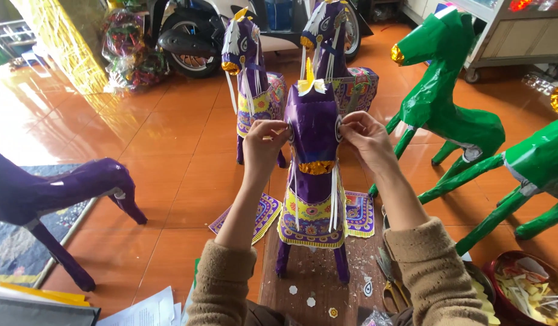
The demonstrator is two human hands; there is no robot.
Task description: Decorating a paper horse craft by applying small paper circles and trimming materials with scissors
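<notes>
The purple paper horse stood on a wooden board, hiding whatever both hands pinched at its head: left hand fingers closed, right hand likewise. Green horses crowded the right; scissors lay half hidden.

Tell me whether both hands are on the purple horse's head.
Yes: the left hand and right hand touch the head of the purple paper horse.

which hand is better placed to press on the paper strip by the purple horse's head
Left. The left hand pinches a pale strip at the purple horse head's side; the right hand only touches the opposite side.
</notes>
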